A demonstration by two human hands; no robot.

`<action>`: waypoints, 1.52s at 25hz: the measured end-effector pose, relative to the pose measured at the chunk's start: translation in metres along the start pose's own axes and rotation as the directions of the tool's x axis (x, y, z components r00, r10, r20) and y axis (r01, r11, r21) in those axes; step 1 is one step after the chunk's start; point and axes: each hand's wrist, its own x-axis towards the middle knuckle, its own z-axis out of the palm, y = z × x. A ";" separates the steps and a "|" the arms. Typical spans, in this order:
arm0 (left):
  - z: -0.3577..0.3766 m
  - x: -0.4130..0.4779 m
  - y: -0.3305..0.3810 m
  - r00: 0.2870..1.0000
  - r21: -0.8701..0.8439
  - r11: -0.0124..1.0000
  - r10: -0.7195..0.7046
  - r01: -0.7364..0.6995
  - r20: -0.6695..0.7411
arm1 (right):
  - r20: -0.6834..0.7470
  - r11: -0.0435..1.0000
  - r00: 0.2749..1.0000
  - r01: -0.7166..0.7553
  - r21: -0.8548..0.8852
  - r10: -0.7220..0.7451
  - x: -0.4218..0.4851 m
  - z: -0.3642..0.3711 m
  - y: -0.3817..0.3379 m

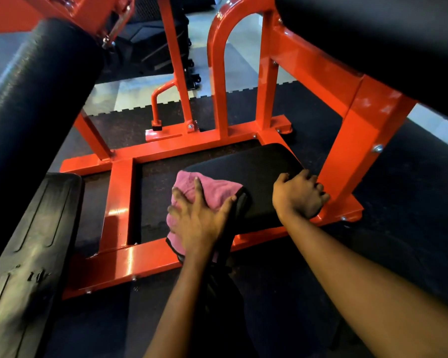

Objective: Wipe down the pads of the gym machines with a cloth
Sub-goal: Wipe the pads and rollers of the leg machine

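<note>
- The left hand [197,220] lies flat with its fingers spread, pressing the pink cloth [212,192] beneath them.
- The cloth drapes over the near-left corner of the low black pad [256,171].
- The right hand [299,196] curls its fingers round the pad's right edge.
- An orange frame [217,140] stands beyond.

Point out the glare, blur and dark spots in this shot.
Head view: glare streaks on the orange frame beside the pink cloth; the black plate at lower left is blurred; the upper-right pad is crushed to featureless black; the roller pad at left carries a soft sheen; the low pad gripped by the right hand is sharp; wide-angle stretch enlarges the forearms.
</note>
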 end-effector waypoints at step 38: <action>0.008 0.075 -0.062 0.978 -0.751 0.628 -0.092 0.203 0.187 | -0.002 0.999 1.000 -0.002 0.035 0.002 0.000 -0.001 0.001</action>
